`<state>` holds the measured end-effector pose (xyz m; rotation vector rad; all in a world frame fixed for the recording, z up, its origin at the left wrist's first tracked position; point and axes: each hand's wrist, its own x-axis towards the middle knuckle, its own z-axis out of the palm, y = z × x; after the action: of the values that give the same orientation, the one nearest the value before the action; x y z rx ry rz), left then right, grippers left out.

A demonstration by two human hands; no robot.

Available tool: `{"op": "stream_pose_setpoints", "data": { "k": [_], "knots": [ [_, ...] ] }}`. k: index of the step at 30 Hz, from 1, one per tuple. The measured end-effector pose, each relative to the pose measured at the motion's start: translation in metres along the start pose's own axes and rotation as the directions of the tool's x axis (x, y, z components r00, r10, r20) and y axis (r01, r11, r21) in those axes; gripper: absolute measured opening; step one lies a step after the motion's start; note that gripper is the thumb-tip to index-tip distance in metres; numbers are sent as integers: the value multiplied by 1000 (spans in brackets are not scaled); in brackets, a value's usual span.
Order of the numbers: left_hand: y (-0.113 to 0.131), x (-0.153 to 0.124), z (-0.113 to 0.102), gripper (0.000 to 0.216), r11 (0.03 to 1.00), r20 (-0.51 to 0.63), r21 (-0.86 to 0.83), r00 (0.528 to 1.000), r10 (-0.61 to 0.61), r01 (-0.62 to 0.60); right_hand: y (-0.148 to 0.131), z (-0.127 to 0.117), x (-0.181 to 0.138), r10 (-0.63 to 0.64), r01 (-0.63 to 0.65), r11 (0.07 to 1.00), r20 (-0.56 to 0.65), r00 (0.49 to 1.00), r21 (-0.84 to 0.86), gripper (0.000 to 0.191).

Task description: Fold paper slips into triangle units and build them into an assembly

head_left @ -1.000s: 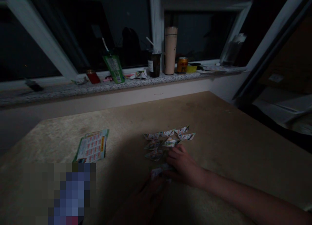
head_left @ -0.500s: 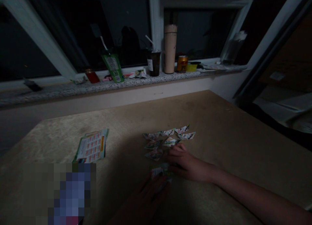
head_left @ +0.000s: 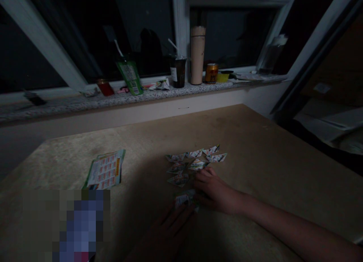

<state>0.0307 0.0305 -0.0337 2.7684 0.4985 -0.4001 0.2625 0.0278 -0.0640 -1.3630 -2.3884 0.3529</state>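
A small printed sheet of paper [head_left: 183,199] lies on the table between my hands. My left hand [head_left: 172,226], dim in shadow, rests with fingers stretched flat over the near part of this paper. My right hand [head_left: 212,188] has its fingers curled at the right edge of the sheet; the fingertips are partly hidden, and the paper seems pinched there. Just beyond my hands sit several folded paper boats [head_left: 178,179], grouped in uneven rows. The closest to my right fingers is one folded boat [head_left: 197,164] with a pale peak.
A stack of printed sheets [head_left: 105,169] lies at the left of the table [head_left: 153,137]. Behind it, the window sill [head_left: 159,95] bears a green carton [head_left: 130,76], a dark cup with straw [head_left: 178,73], a pink flask [head_left: 197,56] and an orange can [head_left: 211,73]. A blurred patch covers the lower left.
The view has shifted very slightly. My left fingers look a little more stretched over the paper, while my right hand stays at its edge. The folded boats have not moved.
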Motion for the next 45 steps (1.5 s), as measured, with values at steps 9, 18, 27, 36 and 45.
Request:
{"op": "stream_pose_setpoints", "data": {
  "k": [9, 18, 27, 36, 45],
  "knots": [
    [-1, -1, 5, 66, 1000, -71, 0, 997, 5, -5, 0, 3, 0, -2, 2, 999, 0, 1000, -44, 9],
    [3, -3, -2, 65, 1000, -70, -6, 998, -2, 2, -1, 3, 1, -11, 11, 997, -1, 1000, -72, 10],
    [0, -3, 0, 69, 999, -31, -42, 999, 10, -12, -1, 5, 1, -7, 7, 997, -3, 1000, -77, 10],
    [3, 0, -4, 62, 1000, -38, -30, 999, -11, 10, -1, 6, 0, -11, 10, 995, -7, 1000, -95, 13],
    [4, -2, -6, 62, 1000, -33, -8, 999, -2, 2, -4, 8, 2, -2, 3, 989, 7, 1000, -145, 12]
  ]
}}
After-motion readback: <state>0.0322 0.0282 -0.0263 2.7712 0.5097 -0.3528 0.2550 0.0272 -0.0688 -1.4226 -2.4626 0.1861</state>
